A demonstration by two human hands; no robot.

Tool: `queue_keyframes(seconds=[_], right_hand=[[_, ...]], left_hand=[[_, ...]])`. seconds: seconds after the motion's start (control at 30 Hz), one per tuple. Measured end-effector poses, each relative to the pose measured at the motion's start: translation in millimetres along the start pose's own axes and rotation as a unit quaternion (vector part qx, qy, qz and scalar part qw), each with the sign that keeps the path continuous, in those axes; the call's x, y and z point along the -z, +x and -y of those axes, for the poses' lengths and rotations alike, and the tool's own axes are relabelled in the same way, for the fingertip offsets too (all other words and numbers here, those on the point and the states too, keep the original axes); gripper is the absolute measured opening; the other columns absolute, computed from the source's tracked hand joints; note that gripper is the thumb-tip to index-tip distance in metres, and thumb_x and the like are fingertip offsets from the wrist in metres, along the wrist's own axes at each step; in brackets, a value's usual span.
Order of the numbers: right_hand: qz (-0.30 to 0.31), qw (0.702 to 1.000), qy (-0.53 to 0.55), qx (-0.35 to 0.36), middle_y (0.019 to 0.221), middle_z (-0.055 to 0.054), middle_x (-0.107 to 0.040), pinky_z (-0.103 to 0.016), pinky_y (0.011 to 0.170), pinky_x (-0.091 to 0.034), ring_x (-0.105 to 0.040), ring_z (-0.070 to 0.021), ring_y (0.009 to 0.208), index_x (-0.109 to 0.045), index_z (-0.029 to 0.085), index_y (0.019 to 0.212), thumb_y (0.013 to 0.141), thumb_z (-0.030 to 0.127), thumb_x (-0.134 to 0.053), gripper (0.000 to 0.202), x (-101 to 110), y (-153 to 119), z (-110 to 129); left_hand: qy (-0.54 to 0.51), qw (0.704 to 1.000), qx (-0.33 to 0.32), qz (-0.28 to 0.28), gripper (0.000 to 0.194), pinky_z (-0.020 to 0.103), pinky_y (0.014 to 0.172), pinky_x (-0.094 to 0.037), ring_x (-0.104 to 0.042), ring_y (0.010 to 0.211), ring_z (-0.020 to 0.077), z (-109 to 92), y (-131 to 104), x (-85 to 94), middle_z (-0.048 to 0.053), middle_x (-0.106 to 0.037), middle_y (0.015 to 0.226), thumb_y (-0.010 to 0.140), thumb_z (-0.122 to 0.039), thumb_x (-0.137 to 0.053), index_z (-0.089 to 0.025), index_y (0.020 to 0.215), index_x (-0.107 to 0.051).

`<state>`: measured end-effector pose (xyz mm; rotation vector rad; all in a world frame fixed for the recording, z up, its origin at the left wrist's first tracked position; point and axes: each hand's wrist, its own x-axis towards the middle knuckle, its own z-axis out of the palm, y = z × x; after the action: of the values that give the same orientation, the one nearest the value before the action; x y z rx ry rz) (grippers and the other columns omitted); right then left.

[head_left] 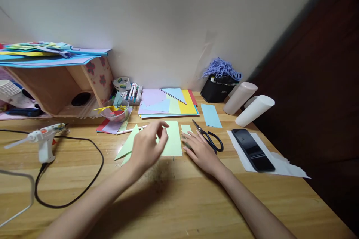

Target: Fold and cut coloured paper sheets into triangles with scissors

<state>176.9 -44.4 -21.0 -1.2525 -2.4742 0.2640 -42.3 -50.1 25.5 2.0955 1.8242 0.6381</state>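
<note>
Over a light green paper sheet (174,142) is my left hand (148,143), its fingers curved, with a gap between thumb and forefinger and nothing visible between them. Cut green paper triangles (127,145) lie to its left, partly covered by the hand. My right hand (200,151) rests flat on the table with fingers spread, the fingertips on a small green paper piece (186,129). Right beside that hand lies a pair of scissors (215,142) with black handles, its blades pointing away from me. A white pen (126,131) lies behind the triangles.
A glue gun (46,142) with a looping cable stands left. Behind are a plastic bowl (114,112) of scraps, markers (134,93), stacked coloured paper (183,110) and a blue strip (211,115). Rightward are a black yarn-topped holder (217,89), two rolls (255,110) and a phone (252,149).
</note>
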Motion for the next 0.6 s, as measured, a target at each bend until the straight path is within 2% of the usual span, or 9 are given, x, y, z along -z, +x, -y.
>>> queue_keyframes(seconds=[0.1, 0.27, 0.43, 0.6], right_hand=[[-0.007, 1.0, 0.013, 0.019, 0.122, -0.003, -0.052, -0.047, 0.105, -0.019, -0.037, -0.0203, 0.12, -0.055, 0.021, 0.105, 0.086, 0.025, -0.039, 0.025, -1, 0, 3], [-0.021, 0.999, 0.03, 0.012, 0.116, -0.003, -0.056, -0.045, 0.104, -0.023, -0.041, -0.0194, 0.116, -0.056, 0.022, 0.101, 0.085, 0.021, -0.041, 0.022, -2, 0, 2], [-0.021, 0.999, 0.038, 0.007, 0.115, -0.002, -0.057, -0.045, 0.103, -0.025, -0.042, -0.0197, 0.114, -0.057, 0.022, 0.099, 0.085, 0.021, -0.041, 0.021, -3, 0, 0], [-0.024, 0.999, 0.042, 0.009, 0.113, -0.002, -0.058, -0.046, 0.102, -0.025, -0.043, -0.0195, 0.112, -0.058, 0.021, 0.096, 0.085, 0.021, -0.042, 0.019, -5, -1, 1]], left_hand=[[0.031, 0.999, 0.005, -0.032, 0.025, 0.035, 0.078, -0.042, -0.052, 0.093, 0.0219, 13, 23, -20.7, 0.01, -0.054, 0.1, 0.083, -0.029, -0.043, -0.016, 0.101, -0.052], [0.048, 0.996, 0.051, -0.06, 0.042, 0.035, 0.079, -0.039, -0.047, 0.1, 0.0263, 33, 51, -55.2, 0.013, -0.05, 0.102, 0.071, -0.032, -0.059, -0.012, 0.104, -0.044], [-0.025, 0.994, 0.1, -0.032, 0.041, 0.031, 0.073, -0.04, -0.051, 0.09, 0.0217, 40, 55, -57.7, 0.008, -0.051, 0.092, 0.067, -0.031, -0.062, -0.013, 0.098, -0.043], [-0.007, 0.993, 0.1, -0.056, 0.045, 0.031, 0.075, -0.039, -0.048, 0.098, 0.0241, 45, 56, -52.6, 0.01, -0.047, 0.103, 0.063, -0.036, -0.065, -0.016, 0.097, -0.044]])
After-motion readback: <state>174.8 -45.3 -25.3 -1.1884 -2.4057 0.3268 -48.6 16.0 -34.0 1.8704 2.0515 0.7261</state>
